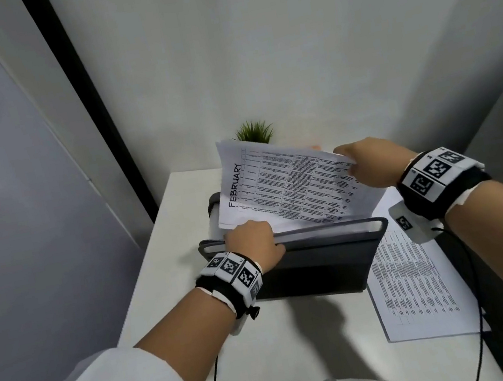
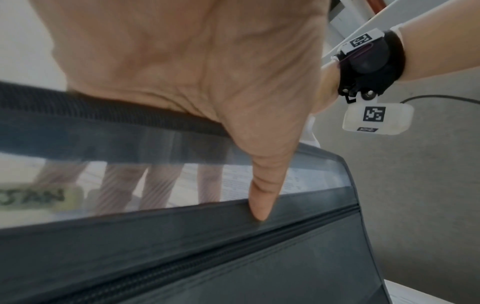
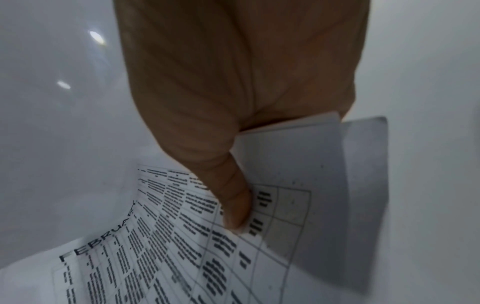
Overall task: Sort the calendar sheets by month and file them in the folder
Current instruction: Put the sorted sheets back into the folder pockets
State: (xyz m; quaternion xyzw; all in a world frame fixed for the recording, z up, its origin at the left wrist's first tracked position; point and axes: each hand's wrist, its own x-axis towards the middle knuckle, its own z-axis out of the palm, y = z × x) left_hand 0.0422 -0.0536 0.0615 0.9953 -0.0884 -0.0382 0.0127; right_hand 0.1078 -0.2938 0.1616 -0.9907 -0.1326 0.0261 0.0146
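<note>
Right hand point(image 1: 370, 166) pinches February sheets point(image 1: 286, 187) at 3 o'clock edge; left hand point(image 1: 253, 243) grips folder point(image 1: 323, 265) mouth, at 6 o'clock below

"FEBRUARY" heads the held calendar sheet point(image 1: 289, 183)

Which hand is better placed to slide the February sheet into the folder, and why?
The right hand. It already pinches the February sheet above the folder, while the left hand grips the folder's front edge, holding it open.
</note>
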